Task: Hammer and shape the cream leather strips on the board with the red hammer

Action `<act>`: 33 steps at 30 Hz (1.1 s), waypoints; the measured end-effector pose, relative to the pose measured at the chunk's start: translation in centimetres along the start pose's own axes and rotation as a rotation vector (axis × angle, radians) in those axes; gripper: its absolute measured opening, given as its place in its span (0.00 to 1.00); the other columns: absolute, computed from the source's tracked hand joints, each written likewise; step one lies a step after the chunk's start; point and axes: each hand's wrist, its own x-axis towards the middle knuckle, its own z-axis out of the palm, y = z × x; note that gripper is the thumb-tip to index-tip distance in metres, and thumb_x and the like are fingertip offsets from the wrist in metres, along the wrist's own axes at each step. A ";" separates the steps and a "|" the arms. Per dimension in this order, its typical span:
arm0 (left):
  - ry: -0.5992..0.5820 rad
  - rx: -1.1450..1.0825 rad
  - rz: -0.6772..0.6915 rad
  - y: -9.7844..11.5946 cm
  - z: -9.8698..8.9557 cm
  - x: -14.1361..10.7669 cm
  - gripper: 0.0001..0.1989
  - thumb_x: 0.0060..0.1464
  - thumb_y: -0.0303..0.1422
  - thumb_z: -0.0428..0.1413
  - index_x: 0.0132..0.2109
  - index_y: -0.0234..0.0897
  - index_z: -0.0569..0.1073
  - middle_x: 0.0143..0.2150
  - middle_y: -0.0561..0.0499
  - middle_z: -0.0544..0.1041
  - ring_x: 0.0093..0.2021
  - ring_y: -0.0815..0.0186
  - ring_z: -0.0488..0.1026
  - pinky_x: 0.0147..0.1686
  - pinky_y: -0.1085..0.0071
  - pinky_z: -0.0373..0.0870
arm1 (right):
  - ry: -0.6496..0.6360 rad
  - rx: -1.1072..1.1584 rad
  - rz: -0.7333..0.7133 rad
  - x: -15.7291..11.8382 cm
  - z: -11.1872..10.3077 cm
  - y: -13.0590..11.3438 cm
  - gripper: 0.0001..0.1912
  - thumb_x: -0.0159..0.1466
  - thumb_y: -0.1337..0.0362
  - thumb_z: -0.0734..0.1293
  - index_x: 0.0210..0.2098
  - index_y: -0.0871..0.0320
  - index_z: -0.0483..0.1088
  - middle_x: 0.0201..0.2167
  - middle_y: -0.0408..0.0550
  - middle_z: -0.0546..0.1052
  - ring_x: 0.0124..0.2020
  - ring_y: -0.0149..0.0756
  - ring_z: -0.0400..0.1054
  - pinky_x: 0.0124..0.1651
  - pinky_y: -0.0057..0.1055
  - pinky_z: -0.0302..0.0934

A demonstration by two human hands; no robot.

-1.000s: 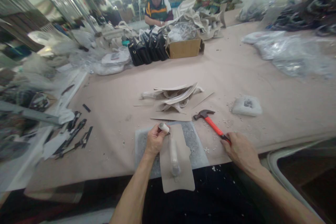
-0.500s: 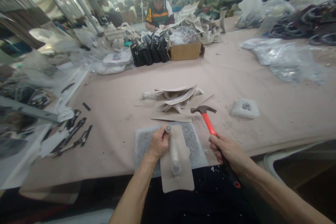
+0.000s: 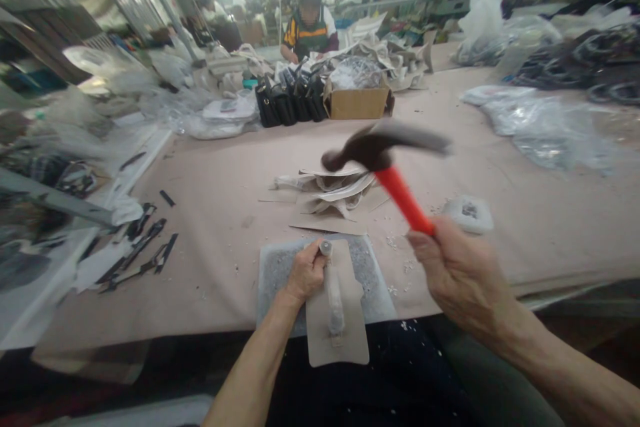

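My right hand (image 3: 463,267) is wrapped round the red grip of a claw hammer (image 3: 403,197), raised above the table with its dark head blurred. Between the closed fingers of my left hand (image 3: 306,273) stands a metal punch (image 3: 325,248), its round top facing up. Under it lies a flat beige bag panel (image 3: 345,280) with a plastic-wrapped strap (image 3: 335,307) along its middle. The panel rests on a grey speckled pad (image 3: 280,273), and its lower end sticks out past the table edge. The punch's tip is hidden.
Behind the pad lies a pile of similar beige panels (image 3: 335,197). Dark strips (image 3: 145,253) lie to the left, a plastic-bagged bundle (image 3: 469,213) to the right. Farther back are black handbags (image 3: 290,101), a cardboard box (image 3: 357,104) and a seated person (image 3: 310,30).
My right hand has lifted the hammer up and closer to the camera. My left hand, the punch and the panel have stayed in place. The view has tilted slightly.
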 end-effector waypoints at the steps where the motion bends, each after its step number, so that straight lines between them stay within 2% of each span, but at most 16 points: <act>1: -0.006 -0.008 -0.004 0.0 0.0 0.0 0.13 0.59 0.33 0.52 0.49 0.40 0.77 0.41 0.46 0.83 0.42 0.61 0.78 0.46 0.65 0.71 | 0.126 0.021 0.011 -0.1 0.0 -0.2 0.17 0.76 0.52 0.59 0.35 0.54 0.65 0.19 0.36 0.64 0.18 0.29 0.58 0.24 0.29 0.51; 3: -0.010 -0.019 -0.013 -0.1 0.0 0.1 0.13 0.59 0.33 0.53 0.48 0.39 0.77 0.41 0.47 0.83 0.42 0.61 0.77 0.46 0.65 0.71 | 0.172 -0.002 -0.025 -1.0 0.8 0.0 0.17 0.76 0.53 0.58 0.35 0.55 0.64 0.19 0.38 0.65 0.18 0.29 0.59 0.25 0.29 0.51; 4: -0.014 -0.021 -0.018 -0.1 0.0 0.1 0.12 0.59 0.33 0.53 0.47 0.39 0.77 0.39 0.47 0.82 0.41 0.61 0.77 0.45 0.65 0.71 | 0.065 -0.052 -0.055 -1.6 1.5 0.4 0.17 0.77 0.54 0.56 0.33 0.54 0.64 0.19 0.39 0.66 0.18 0.30 0.57 0.24 0.30 0.48; 6: -0.024 -0.025 -0.021 -0.1 0.0 0.0 0.11 0.58 0.32 0.53 0.45 0.39 0.77 0.36 0.49 0.80 0.38 0.62 0.76 0.42 0.66 0.70 | -0.305 -0.193 -0.065 -2.7 2.7 1.6 0.18 0.76 0.57 0.54 0.31 0.55 0.63 0.18 0.42 0.67 0.17 0.31 0.53 0.23 0.33 0.40; 8: -0.031 -0.037 -0.020 0.0 0.0 0.0 0.12 0.57 0.31 0.53 0.46 0.40 0.77 0.33 0.51 0.78 0.36 0.64 0.74 0.40 0.67 0.69 | -0.612 -0.307 0.059 -3.2 3.2 2.9 0.16 0.75 0.57 0.54 0.34 0.56 0.64 0.21 0.45 0.70 0.19 0.31 0.54 0.26 0.34 0.38; 10: -0.028 -0.041 -0.017 0.2 0.0 -0.1 0.13 0.56 0.30 0.53 0.47 0.41 0.77 0.32 0.53 0.77 0.34 0.65 0.73 0.40 0.68 0.68 | -0.728 -0.342 0.203 -3.4 3.1 4.3 0.14 0.75 0.56 0.56 0.38 0.56 0.65 0.25 0.46 0.73 0.22 0.33 0.58 0.29 0.34 0.41; 15: -0.004 -0.049 -0.014 0.2 0.0 0.0 0.10 0.57 0.32 0.54 0.45 0.41 0.77 0.35 0.52 0.79 0.37 0.65 0.74 0.42 0.68 0.70 | -0.767 -0.338 0.470 -4.5 2.9 9.1 0.17 0.77 0.56 0.52 0.41 0.58 0.66 0.30 0.50 0.75 0.31 0.40 0.69 0.36 0.35 0.55; 17: 0.007 -0.060 -0.023 0.1 -0.1 0.0 0.10 0.57 0.33 0.55 0.45 0.40 0.77 0.36 0.52 0.80 0.37 0.65 0.74 0.42 0.68 0.70 | -0.728 -0.427 0.467 -5.0 3.5 10.5 0.18 0.77 0.59 0.52 0.47 0.63 0.69 0.38 0.58 0.78 0.37 0.47 0.73 0.41 0.39 0.61; 20: 0.028 -0.102 -0.039 0.1 0.0 0.1 0.09 0.55 0.34 0.57 0.43 0.39 0.78 0.34 0.53 0.79 0.35 0.66 0.74 0.40 0.69 0.70 | -0.519 -0.461 0.115 -5.2 5.2 9.6 0.22 0.73 0.68 0.53 0.64 0.68 0.64 0.61 0.71 0.70 0.57 0.56 0.69 0.55 0.48 0.64; 22: 0.047 -0.154 -0.060 0.1 0.1 0.0 0.10 0.53 0.34 0.59 0.43 0.39 0.79 0.34 0.53 0.80 0.35 0.67 0.75 0.39 0.70 0.71 | -0.486 -0.350 -0.243 -4.8 6.8 7.1 0.30 0.68 0.75 0.56 0.70 0.62 0.59 0.70 0.66 0.62 0.65 0.54 0.62 0.61 0.48 0.63; 24: 0.075 -0.208 -0.114 0.2 0.3 0.1 0.12 0.51 0.36 0.61 0.43 0.38 0.79 0.35 0.53 0.82 0.35 0.67 0.76 0.39 0.70 0.72 | -0.619 -0.252 -0.555 -4.4 8.5 3.9 0.29 0.65 0.75 0.61 0.65 0.57 0.65 0.68 0.60 0.66 0.60 0.50 0.65 0.56 0.47 0.65; 26: 0.118 -0.288 -0.202 0.2 0.4 0.5 0.14 0.50 0.39 0.64 0.43 0.37 0.80 0.35 0.51 0.83 0.35 0.67 0.77 0.39 0.71 0.72 | -0.757 -0.242 -0.736 -4.1 10.3 1.1 0.16 0.65 0.71 0.65 0.52 0.57 0.72 0.56 0.55 0.75 0.49 0.46 0.68 0.50 0.44 0.66; 28: 0.261 -0.459 -0.294 0.6 0.1 1.1 0.19 0.46 0.43 0.67 0.41 0.35 0.79 0.35 0.50 0.83 0.34 0.68 0.77 0.38 0.71 0.73 | -0.759 -0.319 -0.746 -4.1 11.5 -0.8 0.07 0.69 0.69 0.64 0.44 0.58 0.72 0.44 0.53 0.77 0.41 0.44 0.68 0.47 0.43 0.65; 29: 0.371 -0.568 -0.318 1.0 -0.3 1.5 0.21 0.45 0.46 0.69 0.40 0.34 0.79 0.34 0.50 0.83 0.34 0.68 0.78 0.37 0.71 0.74 | -0.729 -0.370 -0.706 -4.0 11.8 -1.3 0.08 0.70 0.70 0.61 0.43 0.59 0.72 0.41 0.53 0.77 0.39 0.44 0.68 0.45 0.43 0.65; 31: 0.584 -0.727 -0.300 2.1 -1.5 2.3 0.25 0.42 0.49 0.71 0.39 0.34 0.78 0.34 0.50 0.84 0.34 0.67 0.80 0.38 0.71 0.76 | -0.680 -0.458 -0.556 -3.8 11.7 -1.7 0.11 0.69 0.73 0.58 0.44 0.61 0.71 0.38 0.57 0.77 0.36 0.45 0.70 0.40 0.42 0.64; 33: 0.638 -0.725 -0.222 3.6 -2.8 2.8 0.26 0.42 0.49 0.72 0.40 0.34 0.78 0.36 0.49 0.84 0.37 0.65 0.81 0.40 0.69 0.77 | -0.693 -0.494 -0.330 -3.2 10.8 -1.7 0.14 0.67 0.76 0.56 0.45 0.62 0.70 0.38 0.59 0.77 0.36 0.47 0.73 0.36 0.41 0.63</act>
